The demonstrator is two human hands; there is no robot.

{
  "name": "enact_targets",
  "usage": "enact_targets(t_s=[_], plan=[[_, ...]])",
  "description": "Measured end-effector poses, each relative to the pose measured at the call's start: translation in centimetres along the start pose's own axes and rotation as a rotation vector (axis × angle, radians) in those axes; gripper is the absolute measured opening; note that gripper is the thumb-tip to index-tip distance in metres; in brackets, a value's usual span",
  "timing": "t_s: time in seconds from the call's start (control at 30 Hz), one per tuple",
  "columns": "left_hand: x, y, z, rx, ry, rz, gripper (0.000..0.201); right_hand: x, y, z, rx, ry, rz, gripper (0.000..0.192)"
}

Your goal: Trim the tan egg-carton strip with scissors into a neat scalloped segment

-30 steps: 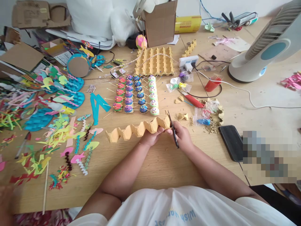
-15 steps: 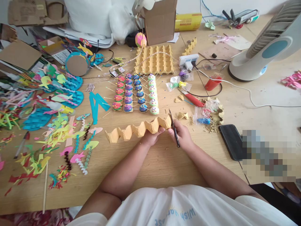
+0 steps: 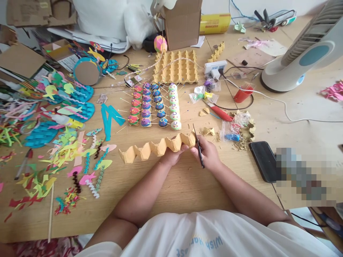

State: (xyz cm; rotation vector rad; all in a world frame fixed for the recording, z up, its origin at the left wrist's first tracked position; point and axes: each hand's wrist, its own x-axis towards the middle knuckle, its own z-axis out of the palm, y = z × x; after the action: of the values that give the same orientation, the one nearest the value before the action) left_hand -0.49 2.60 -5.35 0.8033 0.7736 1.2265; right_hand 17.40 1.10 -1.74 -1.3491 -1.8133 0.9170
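Note:
My left hand (image 3: 173, 155) is closed on the right part of a yellow egg-carton strip (image 3: 158, 148), its thumb on the near side and its other fingers largely hidden behind. The strip is a row of several cups with jagged edges, held above the table and stretching left. My right hand (image 3: 207, 153) is closed around a slim black tool (image 3: 200, 151) with a narrow pointed end. The tool stands nearly upright at the strip's right end; whether it is a knife or scissors I cannot tell.
Beyond my hands stand rows of painted egg-carton cups (image 3: 160, 106) with pins sticking out sideways. A whole egg tray (image 3: 175, 67) lies behind them. Paper scraps (image 3: 40, 185) and fish cutouts cover the left side. A phone (image 3: 264, 161), red cup (image 3: 243, 93) and white fan (image 3: 294, 60) are right.
My hands, the egg-carton strip and the black tool stay almost exactly where they were. The strip's left end dips very slightly, and the whole view shifts a little.

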Motion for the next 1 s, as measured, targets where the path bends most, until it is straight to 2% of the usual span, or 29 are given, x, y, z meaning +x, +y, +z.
enact_targets(t_s=[0.17, 0.37, 0.67, 0.87, 1.0], plan=[[0.0, -0.2, -0.2, 0.016, -0.017, 0.040, 0.058, 0.0, -0.2, 0.0, -0.041, 0.027, 0.013, 0.062], [0.1, 0.0, -0.1, 0.035, -0.033, 0.015, 0.059, 0.0, 0.0, 0.2, -0.002, 0.033, 0.016, 0.065], [0.1, 0.5, 0.3, 0.004, -0.035, 0.016, 0.053, 0.4, 0.3, 0.1, 0.063, 0.040, 0.030, 0.058], [0.0, 1.3, 1.3, -0.102, -0.014, -0.009, 0.043, 0.4, 0.6, 0.1, 0.257, 0.063, 0.009, 0.054], [-0.1, 1.2, 1.2, -0.084, -0.007, -0.005, 0.043, 0.5, 0.4, -0.1, 0.204, 0.049, -0.044, 0.052]])
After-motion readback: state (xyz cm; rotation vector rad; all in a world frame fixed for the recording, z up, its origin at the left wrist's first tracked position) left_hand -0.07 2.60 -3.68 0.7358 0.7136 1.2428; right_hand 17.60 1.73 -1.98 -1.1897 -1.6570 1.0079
